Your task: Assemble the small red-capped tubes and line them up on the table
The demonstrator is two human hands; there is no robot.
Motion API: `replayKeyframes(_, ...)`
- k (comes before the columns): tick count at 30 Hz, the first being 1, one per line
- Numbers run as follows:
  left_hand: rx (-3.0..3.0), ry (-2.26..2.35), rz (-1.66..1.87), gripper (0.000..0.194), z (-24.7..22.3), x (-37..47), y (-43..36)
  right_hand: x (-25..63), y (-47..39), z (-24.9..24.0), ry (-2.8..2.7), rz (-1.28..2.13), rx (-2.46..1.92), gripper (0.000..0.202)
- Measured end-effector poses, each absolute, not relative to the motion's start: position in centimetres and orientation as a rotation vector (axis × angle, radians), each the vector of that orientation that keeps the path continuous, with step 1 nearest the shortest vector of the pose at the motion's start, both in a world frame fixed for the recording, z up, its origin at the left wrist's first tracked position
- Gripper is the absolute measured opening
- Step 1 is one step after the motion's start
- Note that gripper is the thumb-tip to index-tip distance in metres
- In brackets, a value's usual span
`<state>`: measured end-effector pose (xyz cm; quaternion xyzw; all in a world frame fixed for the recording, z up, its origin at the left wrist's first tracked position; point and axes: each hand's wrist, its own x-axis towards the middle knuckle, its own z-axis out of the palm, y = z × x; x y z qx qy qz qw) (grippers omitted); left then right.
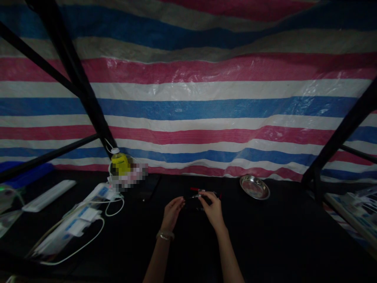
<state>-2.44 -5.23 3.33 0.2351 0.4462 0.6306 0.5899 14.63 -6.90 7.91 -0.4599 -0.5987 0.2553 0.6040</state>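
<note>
My right hand (214, 211) pinches a slim, silvery tool with a thin shaft (193, 196), too small to name surely. The shaft points left toward my left hand (172, 214), which wears a bracelet at the wrist. The fingertips of my left hand are pressed together near the shaft's tip; whatever they hold is too dark and small to make out. Just behind the hands lies a red-handled tool (193, 189), partly covered by my right hand. A small metallic piece (200, 209) shows dimly on the black table (194, 243) between my wrists.
A round steel dish (255, 187) stands at the back right. To the left are white power strips (76, 226) with looping cables, a long white bar (49, 195) and a yellow bottle (120, 163). Black frame posts (88, 98) and a striped sheet (206, 110) bound the table.
</note>
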Motion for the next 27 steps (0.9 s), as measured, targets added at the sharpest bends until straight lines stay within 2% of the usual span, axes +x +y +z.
replayKeyframes(7,0.910,1.208,1.446,0.030,3.1,-3.4,-4.9,15.8,-6.0,3.7,-1.353,0.683,-1.184,0.018)
replayKeyframes(13,1.205,1.298,1.368,0.027,2.6,-3.0,-4.7,16.5,-5.7,1.4,-1.333,0.721,-1.244,0.019)
replayKeyframes(27,1.615,1.446,1.343,0.023,1.7,-2.8,-4.6,16.6,-5.5,0.6,-1.367,0.660,-1.298,0.018)
